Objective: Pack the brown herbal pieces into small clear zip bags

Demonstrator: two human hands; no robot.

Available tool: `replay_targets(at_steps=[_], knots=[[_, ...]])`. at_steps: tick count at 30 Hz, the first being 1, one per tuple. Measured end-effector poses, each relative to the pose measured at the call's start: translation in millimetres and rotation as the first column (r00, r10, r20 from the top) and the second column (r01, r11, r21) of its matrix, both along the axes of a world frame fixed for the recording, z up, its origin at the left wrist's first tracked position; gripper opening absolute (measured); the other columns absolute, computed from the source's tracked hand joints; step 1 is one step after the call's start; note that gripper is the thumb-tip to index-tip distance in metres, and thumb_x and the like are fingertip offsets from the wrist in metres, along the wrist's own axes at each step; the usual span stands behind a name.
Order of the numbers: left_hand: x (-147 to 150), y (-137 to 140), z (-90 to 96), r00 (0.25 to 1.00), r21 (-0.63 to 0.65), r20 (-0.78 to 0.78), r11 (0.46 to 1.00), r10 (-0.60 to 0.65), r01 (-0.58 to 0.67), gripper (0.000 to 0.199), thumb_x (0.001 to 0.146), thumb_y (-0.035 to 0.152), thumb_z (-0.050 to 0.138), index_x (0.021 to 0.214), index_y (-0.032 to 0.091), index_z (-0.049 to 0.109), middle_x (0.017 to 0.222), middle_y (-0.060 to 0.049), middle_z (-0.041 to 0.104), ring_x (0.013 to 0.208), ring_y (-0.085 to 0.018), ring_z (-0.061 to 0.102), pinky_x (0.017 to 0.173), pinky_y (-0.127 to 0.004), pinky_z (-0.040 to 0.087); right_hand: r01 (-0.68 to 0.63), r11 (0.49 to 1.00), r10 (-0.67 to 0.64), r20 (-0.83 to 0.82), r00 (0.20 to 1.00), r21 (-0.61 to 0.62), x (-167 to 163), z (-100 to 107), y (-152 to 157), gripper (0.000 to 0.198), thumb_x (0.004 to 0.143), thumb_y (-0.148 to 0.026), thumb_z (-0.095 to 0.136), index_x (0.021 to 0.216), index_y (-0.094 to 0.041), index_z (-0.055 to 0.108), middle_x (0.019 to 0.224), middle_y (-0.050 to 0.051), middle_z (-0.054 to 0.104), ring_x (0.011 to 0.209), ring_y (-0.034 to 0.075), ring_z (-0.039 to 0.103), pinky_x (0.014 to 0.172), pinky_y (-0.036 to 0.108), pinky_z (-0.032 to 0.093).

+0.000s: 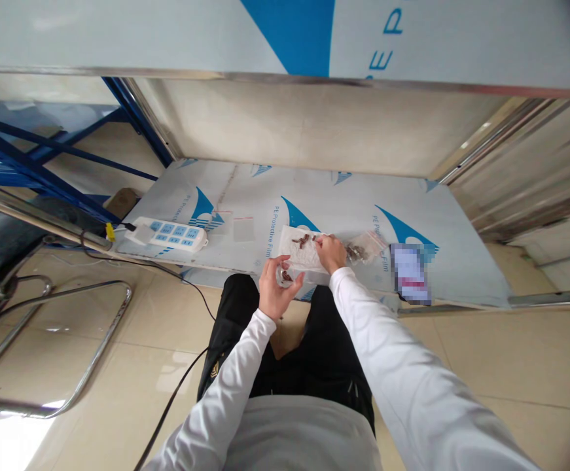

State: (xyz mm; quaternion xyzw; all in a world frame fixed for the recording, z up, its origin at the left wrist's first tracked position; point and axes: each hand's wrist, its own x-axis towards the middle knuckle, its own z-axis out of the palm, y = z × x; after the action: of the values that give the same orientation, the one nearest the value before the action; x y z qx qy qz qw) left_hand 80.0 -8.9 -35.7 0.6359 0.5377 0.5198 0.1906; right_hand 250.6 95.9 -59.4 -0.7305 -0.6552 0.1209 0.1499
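A white tissue-like sheet (292, 255) lies near the shelf's front edge, with small brown pieces (302, 241) scattered on it. At its front left, my left hand (273, 291) has its thumb and fingers curved around a small clear plastic bag (286, 276) with brown bits inside. My right hand (332, 254) rests over the sheet's right side. Its fingertips are pinched together at the brown pieces; what is between them is too small to name. Just right of that hand lies a clear zip bag (363, 248) holding more brown pieces.
A white power strip (177, 235) with a plugged-in cable lies at the left. Small flat zip bags (244, 229) lie between it and the sheet. A blurred phone (411, 273) is at the right. An upper shelf (167, 39) overhangs the back; a metal-framed chair (112, 327) stands left.
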Motion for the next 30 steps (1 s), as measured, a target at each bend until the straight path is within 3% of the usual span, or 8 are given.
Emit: replay_targets(at_steps=[4,7,10,14,18,22,25,30], knots=[[-0.2,1.2,-1.2,1.0,-0.004,0.001,1.0,0.006,-0.006,0.038,0.075,0.031,0.072,0.108,0.02,0.057,0.084,-0.001,0.058,0.079,-0.016,0.061,0.079,-0.03,0.051,0.003,0.998,0.0,-0.046,0.999,0.064,1.1,9.5,-4.3,0.021,0.087,-0.019,0.054,0.093,-0.014,0.073,0.102,0.016,0.069,0.091,0.025,0.066,0.081,0.034,0.049],[0.0,2.5,-2.9,1.0,0.003,0.004,1.0,0.009,-0.009,0.039,0.075,0.031,0.072,0.11,0.02,0.057,0.084,-0.001,0.058,0.081,-0.016,0.061,0.081,-0.031,0.05,-0.024,0.988,0.046,-0.14,0.989,0.152,-2.8,32.3,-29.8,0.023,0.09,-0.025,0.052,0.099,-0.014,0.07,0.098,0.012,0.072,0.082,0.021,0.067,0.079,0.032,0.051],[1.5,3.4,-3.9,1.0,0.01,0.008,1.0,-0.006,0.006,0.04,0.075,0.031,0.072,0.111,0.021,0.056,0.084,-0.001,0.058,0.081,-0.017,0.061,0.081,-0.031,0.05,-0.127,0.928,0.256,-0.352,0.9,0.351,-12.7,64.0,-73.6,0.023,0.091,-0.032,0.054,0.099,-0.018,0.07,0.094,0.008,0.074,0.076,0.019,0.067,0.073,0.031,0.054],[7.9,1.5,-4.1,0.998,0.005,0.026,0.998,-0.06,0.06,0.041,0.073,0.024,0.071,0.111,0.02,0.056,0.091,-0.003,0.06,0.085,-0.018,0.062,0.079,-0.031,0.05,-0.326,0.873,0.454,-0.357,0.816,0.364,-29.4,92.9,-116.3,0.014,0.089,-0.022,0.058,0.096,-0.021,0.07,0.091,0.005,0.073,0.077,0.018,0.067,0.072,0.029,0.054],[15.5,-2.4,-4.7,0.995,0.005,0.03,0.996,-0.092,0.092,0.04,0.071,0.015,0.066,0.109,0.02,0.056,0.095,-0.004,0.061,0.089,-0.02,0.062,0.08,-0.032,0.05,-0.418,0.876,0.46,-0.154,0.875,0.242,-37.5,97.4,-118.1,0.015,0.088,-0.013,0.057,0.092,-0.02,0.07,0.087,0.006,0.07,0.079,0.02,0.066,0.071,0.032,0.053],[17.0,-4.2,-5.0,0.995,0.017,0.026,0.995,-0.097,0.097,0.038,0.071,0.011,0.06,0.109,0.02,0.055,0.097,-0.005,0.061,0.093,-0.021,0.061,0.084,-0.034,0.05,-0.468,0.863,0.481,-0.03,0.876,0.19,-37.1,99.3,-116.4,0.019,0.091,-0.015,0.054,0.1,-0.019,0.07,0.091,0.009,0.067,0.087,0.024,0.064,0.076,0.036,0.053],[15.7,-3.9,-3.9,0.995,0.015,0.034,0.995,-0.096,0.095,0.039,0.073,0.014,0.062,0.111,0.02,0.055,0.093,-0.004,0.059,0.088,-0.019,0.061,0.081,-0.032,0.05,-0.462,0.862,0.49,-0.103,0.866,0.21,-33.3,98.9,-123.7,0.019,0.092,-0.023,0.054,0.104,-0.021,0.07,0.098,0.009,0.064,0.091,0.023,0.063,0.079,0.036,0.053],[16.0,-4.3,-0.7,0.995,-0.005,0.031,0.995,-0.1,0.1,0.045,0.071,0.016,0.067,0.114,0.019,0.054,0.089,-0.002,0.057,0.084,-0.018,0.06,0.078,-0.03,0.049,-0.385,0.899,0.432,-0.274,0.859,0.21,-23.0,86.6,-131.4,0.009,0.088,-0.025,0.062,0.092,-0.021,0.07,0.102,0.008,0.063,0.087,0.02,0.065,0.079,0.032,0.052]])
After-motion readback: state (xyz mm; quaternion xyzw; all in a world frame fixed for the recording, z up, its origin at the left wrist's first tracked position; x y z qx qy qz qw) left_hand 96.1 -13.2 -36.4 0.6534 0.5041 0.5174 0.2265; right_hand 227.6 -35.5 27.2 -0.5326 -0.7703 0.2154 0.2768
